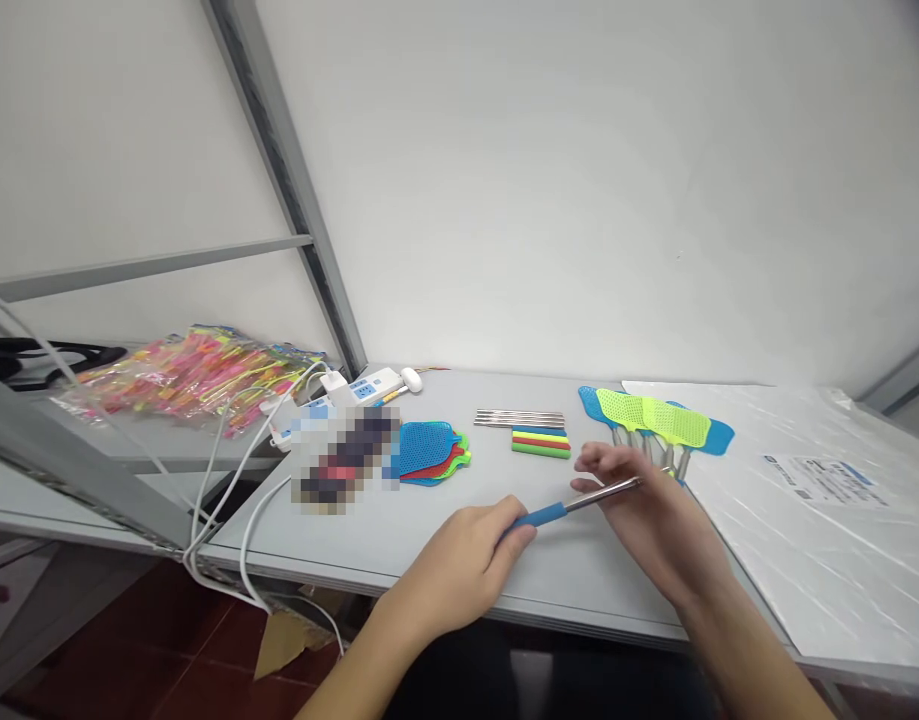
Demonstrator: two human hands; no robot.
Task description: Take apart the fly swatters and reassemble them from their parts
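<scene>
My left hand (470,560) is closed around the blue grip (541,515) of a thin metal rod (603,493), which slants up to the right. At the rod's far end is my right hand (646,520), its fingers loosely bent and apart; the tip lies against or just in front of the palm. Beyond the hands lie several bare metal rods (519,418) side by side and a row of coloured grips (540,443). Left of them is a stack of fly swatter heads (427,450) in blue, red and green. Fly swatters with blue and yellow heads (658,418) lie past my right hand.
A sheet of white wrapping (826,540) with a printed label covers the table's right side. At the left are power strips (373,388) with white cables (204,500), a blurred patch, a metal shelf post (294,200) and a heap of bagged colourful items (204,380).
</scene>
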